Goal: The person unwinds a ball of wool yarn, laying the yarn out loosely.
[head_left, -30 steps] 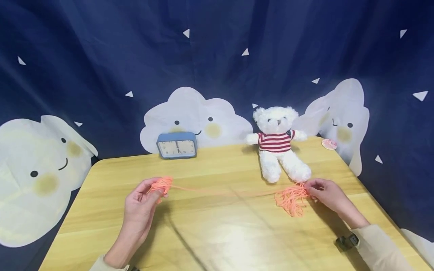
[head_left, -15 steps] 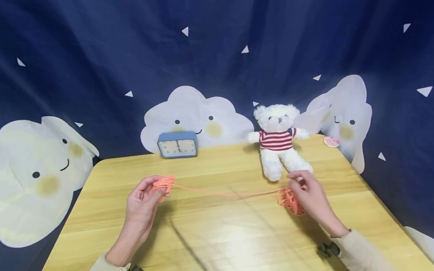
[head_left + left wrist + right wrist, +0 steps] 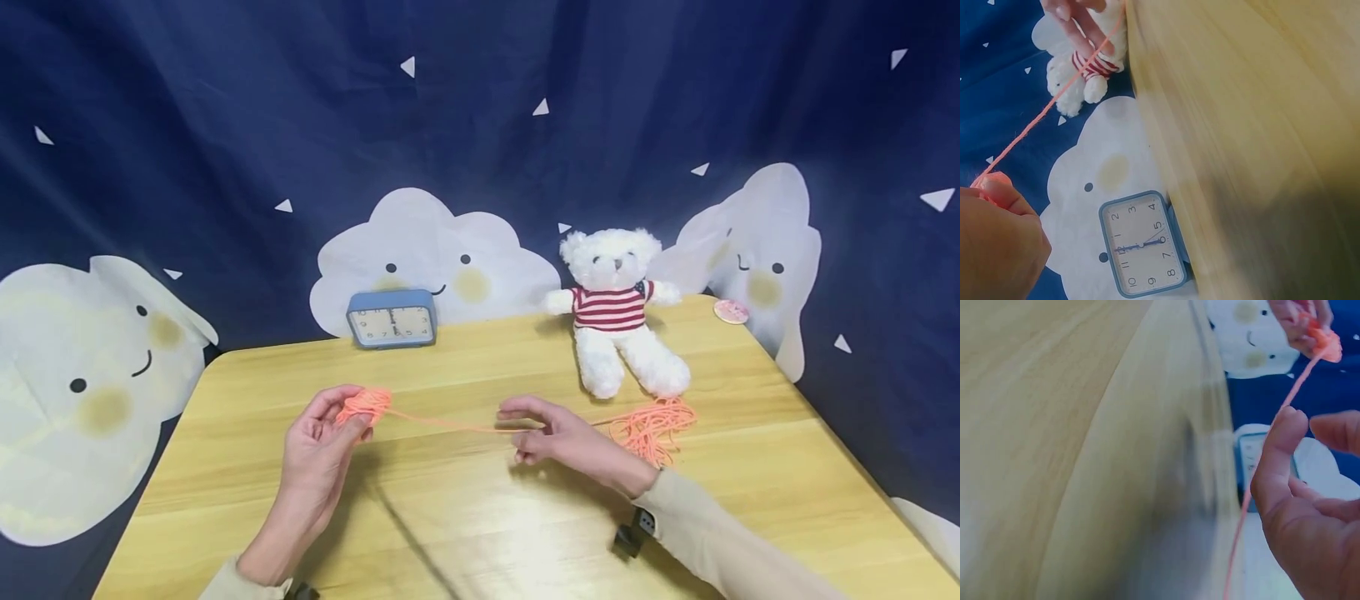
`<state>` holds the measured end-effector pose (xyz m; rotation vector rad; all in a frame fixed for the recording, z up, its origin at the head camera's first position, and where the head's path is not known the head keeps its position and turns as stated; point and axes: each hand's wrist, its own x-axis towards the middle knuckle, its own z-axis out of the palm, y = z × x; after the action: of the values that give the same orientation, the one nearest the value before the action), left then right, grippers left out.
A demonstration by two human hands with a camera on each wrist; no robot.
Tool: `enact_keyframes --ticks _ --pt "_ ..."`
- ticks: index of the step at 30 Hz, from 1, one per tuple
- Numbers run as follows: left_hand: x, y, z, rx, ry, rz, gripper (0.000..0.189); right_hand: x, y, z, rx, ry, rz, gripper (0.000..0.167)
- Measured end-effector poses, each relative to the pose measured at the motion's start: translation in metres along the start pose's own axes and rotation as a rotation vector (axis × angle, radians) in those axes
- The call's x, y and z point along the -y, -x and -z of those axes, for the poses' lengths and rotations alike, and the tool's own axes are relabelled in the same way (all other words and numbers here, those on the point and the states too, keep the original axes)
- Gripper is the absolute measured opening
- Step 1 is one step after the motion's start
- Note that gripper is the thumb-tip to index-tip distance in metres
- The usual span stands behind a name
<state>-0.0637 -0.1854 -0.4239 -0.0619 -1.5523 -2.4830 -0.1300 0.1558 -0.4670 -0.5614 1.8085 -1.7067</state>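
Observation:
My left hand [image 3: 322,446] pinches a small wound bundle of orange yarn [image 3: 363,406] between thumb and fingers above the table. A single yarn strand [image 3: 450,424] runs from it to the right, past my right hand [image 3: 562,437], to a loose tangle of yarn [image 3: 652,429] lying by the teddy bear's feet. In the right wrist view, the thumb and a finger of my right hand [image 3: 1310,506] stand apart, and the strand passes along the outside of the fingers. The left wrist view has the strand slanting up from the left hand [image 3: 997,244].
A white teddy bear [image 3: 609,312] in a red-striped shirt sits at the back right of the wooden table [image 3: 450,533]. A blue clock [image 3: 392,321] stands at the back left. A round pink item [image 3: 731,312] lies near the far right corner. A dark blue curtain [image 3: 480,108] hangs behind.
My right hand has left the yarn tangle and moved left along the strand toward the left hand. The tangle has come back into view. The left hand has barely moved.

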Motion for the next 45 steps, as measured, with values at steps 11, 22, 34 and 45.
enact_keyframes --ticks 11,22,34,45 --pt "-0.005 0.001 -0.002 -0.023 -0.038 -0.031 0.043 0.006 0.008 0.007 -0.023 0.106 0.028 0.03" --pt "-0.004 0.005 0.003 0.003 0.008 -0.103 0.049 0.019 0.052 0.043 -0.297 0.097 0.166 0.02" --pt "-0.003 0.005 0.004 -0.024 0.032 -0.062 0.029 0.023 0.08 0.071 -0.488 -0.087 0.233 0.014" --pt "-0.004 0.006 0.011 0.003 0.029 -0.059 0.029 0.016 0.104 0.101 -0.568 -0.333 0.359 0.024"
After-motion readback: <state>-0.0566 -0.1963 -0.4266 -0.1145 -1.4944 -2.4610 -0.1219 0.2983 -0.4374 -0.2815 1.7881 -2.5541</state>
